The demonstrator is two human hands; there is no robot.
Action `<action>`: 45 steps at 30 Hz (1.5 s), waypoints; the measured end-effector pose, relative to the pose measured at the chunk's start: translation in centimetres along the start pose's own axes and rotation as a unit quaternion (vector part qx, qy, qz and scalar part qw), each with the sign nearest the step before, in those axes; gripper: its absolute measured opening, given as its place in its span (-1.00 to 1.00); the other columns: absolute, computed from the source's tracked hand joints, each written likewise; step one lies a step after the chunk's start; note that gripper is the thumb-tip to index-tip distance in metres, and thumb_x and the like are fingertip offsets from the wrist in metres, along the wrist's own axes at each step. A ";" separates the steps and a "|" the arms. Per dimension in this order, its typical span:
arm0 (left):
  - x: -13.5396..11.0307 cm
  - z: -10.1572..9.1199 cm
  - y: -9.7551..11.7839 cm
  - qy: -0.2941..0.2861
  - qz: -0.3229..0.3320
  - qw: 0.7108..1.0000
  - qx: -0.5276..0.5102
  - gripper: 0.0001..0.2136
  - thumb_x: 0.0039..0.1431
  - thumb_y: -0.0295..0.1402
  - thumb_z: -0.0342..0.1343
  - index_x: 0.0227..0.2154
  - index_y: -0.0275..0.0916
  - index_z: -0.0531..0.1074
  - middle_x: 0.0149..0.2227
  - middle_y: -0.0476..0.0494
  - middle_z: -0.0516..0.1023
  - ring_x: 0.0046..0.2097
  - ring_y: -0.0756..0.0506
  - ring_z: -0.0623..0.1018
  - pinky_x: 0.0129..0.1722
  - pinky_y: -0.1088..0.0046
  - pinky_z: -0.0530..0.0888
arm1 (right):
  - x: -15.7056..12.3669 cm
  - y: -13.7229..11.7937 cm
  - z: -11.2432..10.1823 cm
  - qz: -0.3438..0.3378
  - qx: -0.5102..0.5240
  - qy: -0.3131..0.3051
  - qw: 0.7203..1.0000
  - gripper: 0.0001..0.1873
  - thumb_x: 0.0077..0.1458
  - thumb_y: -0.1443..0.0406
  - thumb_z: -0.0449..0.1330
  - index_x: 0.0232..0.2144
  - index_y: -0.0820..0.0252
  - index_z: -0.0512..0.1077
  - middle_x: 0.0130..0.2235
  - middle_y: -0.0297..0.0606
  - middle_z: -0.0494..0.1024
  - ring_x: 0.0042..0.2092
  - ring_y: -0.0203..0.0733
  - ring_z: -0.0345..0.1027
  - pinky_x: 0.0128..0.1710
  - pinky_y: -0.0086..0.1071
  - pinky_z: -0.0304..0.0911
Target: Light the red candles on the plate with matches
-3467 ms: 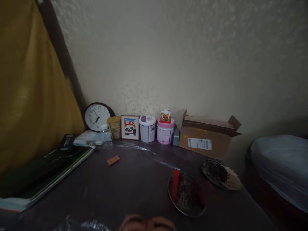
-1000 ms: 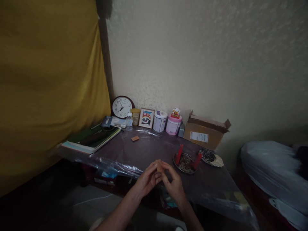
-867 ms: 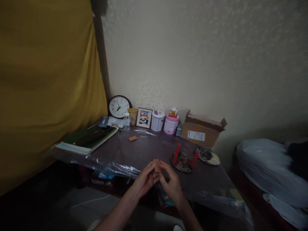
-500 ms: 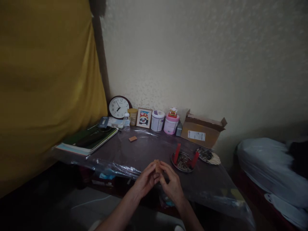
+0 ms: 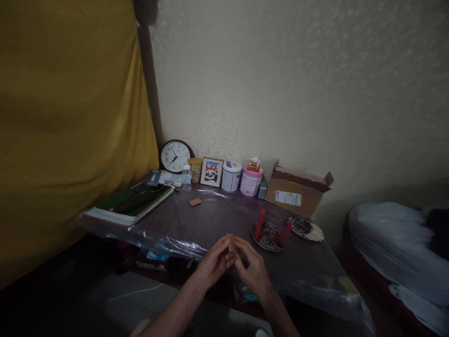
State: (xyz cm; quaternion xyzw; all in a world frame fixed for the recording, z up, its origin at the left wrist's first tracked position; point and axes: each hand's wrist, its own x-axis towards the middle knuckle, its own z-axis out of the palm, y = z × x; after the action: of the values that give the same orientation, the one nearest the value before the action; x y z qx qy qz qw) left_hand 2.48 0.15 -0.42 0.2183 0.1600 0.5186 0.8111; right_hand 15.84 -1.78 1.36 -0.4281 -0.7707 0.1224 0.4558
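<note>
A small brown matchbox (image 5: 231,243) is held up between both hands, just over the near edge of the table. My left hand (image 5: 215,263) grips it from the left with bent fingers. On its other side, the fingertips and thumb of my right hand (image 5: 253,267) close on it. The fingers cover much of the box. Right of the hands, two red candles (image 5: 260,224) stand on a metal plate (image 5: 253,236) among dark burnt bits. Another plate behind it bears dark burnt bits and pale matchsticks (image 5: 315,232). A second small brown box (image 5: 195,202) lies farther back.
Along the wall stand a clock (image 5: 175,156), a framed panda picture (image 5: 211,173), a white tin (image 5: 231,177), a pink tin (image 5: 251,182) with a figurine, and a cardboard box (image 5: 296,189). Books (image 5: 129,203) lie left. Clear plastic covers the table (image 5: 217,215).
The view has shifted slightly, so the table things appear a little farther right. Both hands keep their hold on the matchbox, with hardly any change in the fingers.
</note>
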 end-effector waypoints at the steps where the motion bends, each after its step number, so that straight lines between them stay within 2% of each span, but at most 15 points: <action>1: 0.0 0.0 0.0 0.002 -0.001 1.000 0.000 -0.81 0.00 -0.35 0.18 -0.28 -0.22 0.42 -0.42 -0.01 0.48 -0.46 0.06 0.45 -0.36 0.53 0.38 | 0.0 0.1 0.0 -0.002 -0.004 -0.002 1.000 -0.60 0.01 0.42 0.06 -0.07 0.07 0.38 -0.02 -0.23 0.45 0.01 -0.13 0.32 0.00 -0.19 0.27; 12: 0.0 -0.1 0.0 -0.012 -0.015 1.000 -0.004 -0.80 0.05 -0.37 0.13 -0.22 -0.21 0.40 -0.43 0.00 0.47 -0.49 0.08 0.44 -0.39 0.53 0.38 | -0.3 0.6 0.0 -0.030 -0.043 -0.011 0.999 -0.58 0.05 0.39 0.06 -0.01 0.02 0.32 0.00 -0.26 0.43 0.02 -0.14 0.31 0.02 -0.21 0.25; 19: -0.2 0.1 0.1 -0.011 -0.026 1.000 0.002 -0.77 0.04 -0.36 0.14 -0.20 -0.21 0.40 -0.40 -0.02 0.49 -0.46 0.06 0.47 -0.39 0.53 0.39 | -0.1 -0.2 0.2 0.018 -0.054 0.014 0.998 -0.76 0.02 0.42 0.05 -0.27 0.09 0.41 -0.15 -0.24 0.47 -0.10 -0.16 0.35 -0.08 -0.29 0.25; 22: -0.2 -0.1 0.3 -0.014 -0.031 0.999 -0.006 -0.76 0.06 -0.37 0.12 -0.17 -0.21 0.39 -0.39 -0.03 0.51 -0.44 0.05 0.48 -0.38 0.53 0.38 | 0.2 -0.4 -0.2 0.033 0.002 0.008 0.999 -0.86 -0.01 0.39 0.10 -0.35 0.12 0.41 -0.18 -0.25 0.46 -0.11 -0.17 0.34 -0.09 -0.31 0.23; 24: -0.3 -0.3 0.4 -0.019 -0.041 0.999 -0.016 -0.75 0.09 -0.38 0.08 -0.13 -0.22 0.37 -0.33 -0.07 0.52 -0.37 0.01 0.51 -0.31 0.48 0.40 | 0.6 -0.3 -0.8 0.057 0.075 0.004 0.996 -0.88 -0.01 0.33 0.14 -0.34 0.13 0.41 -0.16 -0.24 0.46 -0.09 -0.16 0.34 -0.07 -0.32 0.22; 28: -0.5 -0.3 0.6 -0.039 -0.088 0.995 -0.026 -0.74 0.14 -0.36 0.01 -0.11 -0.28 0.36 -0.28 -0.18 0.53 -0.26 -0.06 0.52 -0.23 0.39 0.39 | 1.0 0.8 -2.0 0.179 0.181 0.014 0.967 -0.77 0.05 0.16 0.12 -0.30 0.17 0.44 -0.23 -0.21 0.53 -0.15 -0.13 0.39 -0.12 -0.29 0.26; 33: -0.8 -0.4 0.2 -0.075 -0.131 0.988 -0.015 -0.70 0.18 -0.33 -0.06 -0.06 -0.32 0.34 -0.32 -0.25 0.54 -0.31 -0.08 0.53 -0.28 0.38 0.39 | 1.0 1.8 -2.3 0.280 0.271 -0.007 0.921 -0.65 -0.11 0.03 0.23 -0.43 0.19 0.47 -0.36 -0.24 0.55 -0.27 -0.11 0.42 -0.23 -0.28 0.32; 39: -0.9 -0.6 0.1 -0.085 -0.163 0.983 -0.017 -0.71 0.18 -0.32 -0.08 -0.09 -0.33 0.35 -0.31 -0.25 0.53 -0.31 -0.07 0.52 -0.32 0.42 0.38 | 0.7 2.1 -2.0 0.317 0.318 -0.022 0.893 -0.68 -0.16 0.07 0.27 -0.48 0.21 0.47 -0.44 -0.30 0.53 -0.39 -0.23 0.39 -0.32 -0.35 0.32; 42: -0.9 -0.7 0.1 -0.086 -0.164 0.983 -0.021 -0.71 0.18 -0.34 -0.08 -0.08 -0.32 0.34 -0.31 -0.24 0.53 -0.30 -0.07 0.52 -0.34 0.43 0.38 | 0.7 2.4 -2.0 0.319 0.308 -0.022 0.896 -0.68 -0.15 0.07 0.26 -0.47 0.22 0.47 -0.44 -0.29 0.53 -0.42 -0.24 0.39 -0.34 -0.35 0.32; 45: -0.9 -0.9 0.1 -0.083 -0.166 0.982 -0.019 -0.71 0.18 -0.34 -0.07 -0.07 -0.31 0.34 -0.32 -0.23 0.53 -0.31 -0.07 0.52 -0.36 0.43 0.37 | 0.7 2.4 -2.1 0.302 0.268 -0.027 0.915 -0.68 -0.13 0.06 0.23 -0.48 0.23 0.47 -0.46 -0.29 0.52 -0.42 -0.22 0.39 -0.36 -0.34 0.32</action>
State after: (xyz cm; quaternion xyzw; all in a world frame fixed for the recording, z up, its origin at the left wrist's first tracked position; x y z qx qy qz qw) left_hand 1.61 -0.50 -1.09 0.2159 0.1163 0.3599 0.9002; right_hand 18.70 -0.17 1.53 -0.4989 -0.5551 0.4674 0.4738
